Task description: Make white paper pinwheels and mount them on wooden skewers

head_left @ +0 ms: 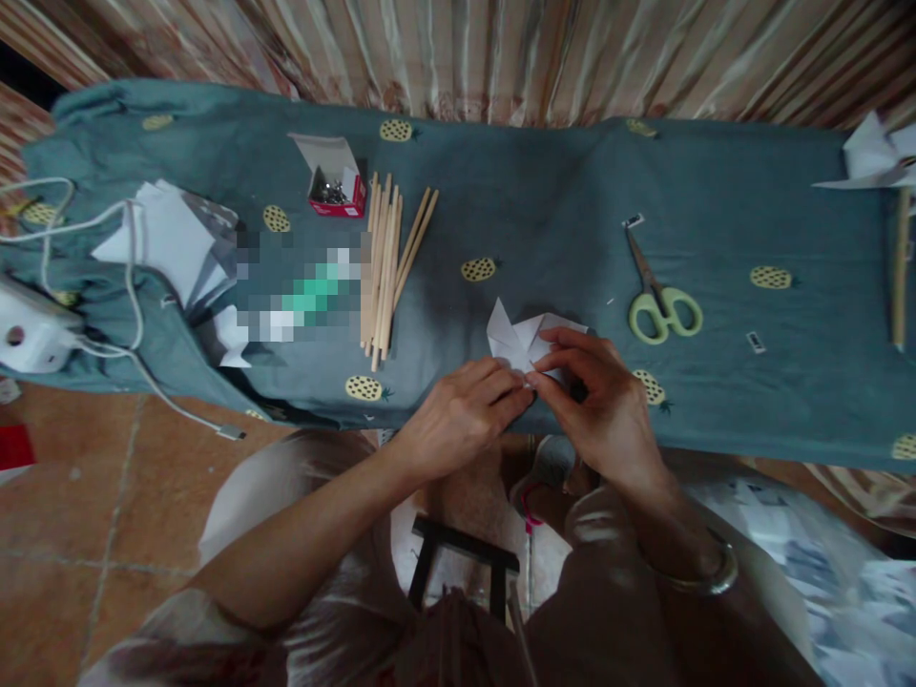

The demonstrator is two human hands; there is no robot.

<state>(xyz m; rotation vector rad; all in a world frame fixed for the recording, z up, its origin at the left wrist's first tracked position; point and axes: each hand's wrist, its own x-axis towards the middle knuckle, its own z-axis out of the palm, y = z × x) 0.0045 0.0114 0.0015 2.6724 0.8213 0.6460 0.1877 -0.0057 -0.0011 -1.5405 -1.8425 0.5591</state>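
Observation:
Near the front edge of the cloth, a white paper pinwheel is partly folded, one pointed corner standing up at its left. My left hand is closed on its lower left edge, fingers curled and the tips pressed to the paper. From the other side my right hand pinches the paper near its centre between thumb and fingers. The fingers cover the lower part of the pinwheel, so whether a pin is between them is hidden.
Wooden sticks lie left of centre below a red box of metal pins. Green-handled scissors are to the right. Cut paper sheets, a white cable and a power strip are at left; another pinwheel is far right.

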